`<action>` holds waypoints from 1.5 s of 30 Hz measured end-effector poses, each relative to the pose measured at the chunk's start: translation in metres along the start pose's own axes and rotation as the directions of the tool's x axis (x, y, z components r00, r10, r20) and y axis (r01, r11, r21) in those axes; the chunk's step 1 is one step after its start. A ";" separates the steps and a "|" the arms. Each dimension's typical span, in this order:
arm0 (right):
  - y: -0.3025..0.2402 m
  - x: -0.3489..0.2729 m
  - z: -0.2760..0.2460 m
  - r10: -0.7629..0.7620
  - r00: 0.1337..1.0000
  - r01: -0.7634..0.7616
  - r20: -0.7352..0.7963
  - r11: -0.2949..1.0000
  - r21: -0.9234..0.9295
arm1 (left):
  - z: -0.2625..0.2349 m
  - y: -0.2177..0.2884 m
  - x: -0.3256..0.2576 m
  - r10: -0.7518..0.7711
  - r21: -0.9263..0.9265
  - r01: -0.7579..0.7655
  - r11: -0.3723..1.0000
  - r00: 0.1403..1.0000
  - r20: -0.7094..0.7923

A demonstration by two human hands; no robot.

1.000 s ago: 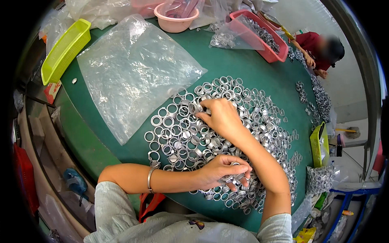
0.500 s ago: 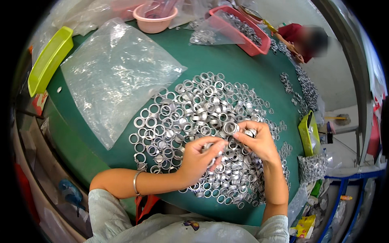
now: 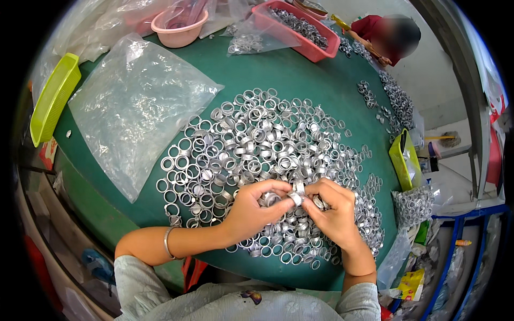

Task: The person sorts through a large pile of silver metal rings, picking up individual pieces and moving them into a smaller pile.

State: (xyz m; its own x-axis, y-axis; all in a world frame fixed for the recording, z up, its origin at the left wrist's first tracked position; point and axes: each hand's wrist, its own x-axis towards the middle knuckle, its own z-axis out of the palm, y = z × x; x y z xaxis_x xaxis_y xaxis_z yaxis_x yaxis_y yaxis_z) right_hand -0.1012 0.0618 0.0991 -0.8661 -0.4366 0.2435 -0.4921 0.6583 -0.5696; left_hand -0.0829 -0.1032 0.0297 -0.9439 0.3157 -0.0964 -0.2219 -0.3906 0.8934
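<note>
A wide heap of silver-grey metal rings point(image 3: 257, 144) covers the middle of the green table. Over its near side, my left hand point(image 3: 254, 208) is closed around several rings point(image 3: 269, 199), with one pinched at the thumb and fingertips. Close against it, my right hand point(image 3: 333, 211) is also closed, its thumb and forefinger at a ring point(image 3: 299, 185) and more rings point(image 3: 320, 202) tucked under its fingers. The fingertips of both hands nearly meet at a ring point(image 3: 295, 199) between them. Which hand bears that ring's weight I cannot tell.
A clear plastic sheet or bag point(image 3: 142, 107) lies left of the heap. Around the table are a yellow-green basket point(image 3: 53, 101), a pink basin point(image 3: 179, 35), a pink tub point(image 3: 321, 51) of rings and a green basket point(image 3: 399, 160). A person point(image 3: 383, 37) works at the far right.
My right hand has come down and inward with its ring, to my left hand. The two hands, apart before, now almost touch. The whole view has shifted slightly.
</note>
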 end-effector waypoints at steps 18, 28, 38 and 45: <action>0.021 -0.025 0.002 0.495 0.863 -0.452 0.103 0.664 0.595 | 0.000 0.006 0.001 -0.069 -0.037 0.069 0.997 0.997 -0.014; 0.022 -0.030 0.010 0.421 0.896 -0.402 0.140 0.637 0.658 | -0.001 0.006 -0.001 0.423 0.368 -0.417 0.831 0.904 0.067; 0.029 -0.038 0.013 0.381 0.916 -0.347 0.125 0.597 0.724 | -0.002 0.015 0.008 0.485 0.557 -0.437 0.706 0.872 0.069; 0.023 -0.031 0.017 0.159 0.987 -0.134 0.016 0.772 0.621 | -0.003 0.011 0.007 -0.089 0.121 0.074 0.990 0.988 0.128</action>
State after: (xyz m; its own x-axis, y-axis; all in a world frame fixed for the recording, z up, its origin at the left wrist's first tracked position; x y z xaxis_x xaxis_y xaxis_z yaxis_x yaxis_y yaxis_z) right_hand -0.0842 0.0800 0.0649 -0.9317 -0.3361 0.1377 -0.2091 0.1862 -0.9600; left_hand -0.0931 -0.1078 0.0375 -0.8813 0.4573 -0.1190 -0.2600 -0.2589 0.9302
